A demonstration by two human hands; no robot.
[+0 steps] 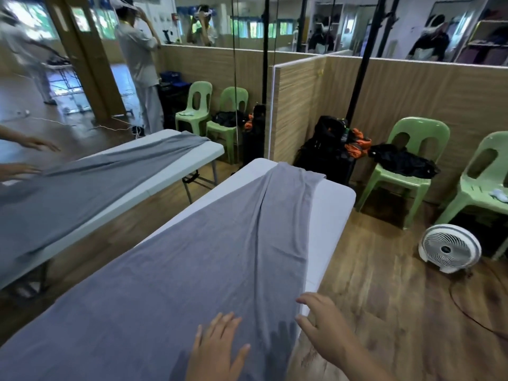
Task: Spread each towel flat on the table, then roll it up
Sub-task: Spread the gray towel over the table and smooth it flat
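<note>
In the head view, a grey towel [209, 257] lies lengthwise along a white surface [330, 210] that runs from the near left to the far right. The towel covers most of the top, from the near end to the far edge, where its end is bunched and narrowed near the far corner [297, 174]. A long fold runs down it toward the near right, and a bare white strip of the surface shows along the right edge.

The left hand [217, 350] rests flat on the towel near the right edge at the near end, fingers spread wide and holding nothing. The right hand [321, 323] is just beside it at the towel's right border, over the edge of the surface, fingers open and slightly curled; whether the fingertips pinch the cloth cannot be told.

To the left, a mirror [110, 78] reflects a second view of the surface and towel, with two reflected hands at the left edge of the picture. Beyond the far end stand green chairs [406, 166], one carrying a black bag [404, 160], against a wood-grain partition [412, 89]. A white fan [449, 248] sits on the wooden floor [371, 284] to the right, well apart from the surface.
</note>
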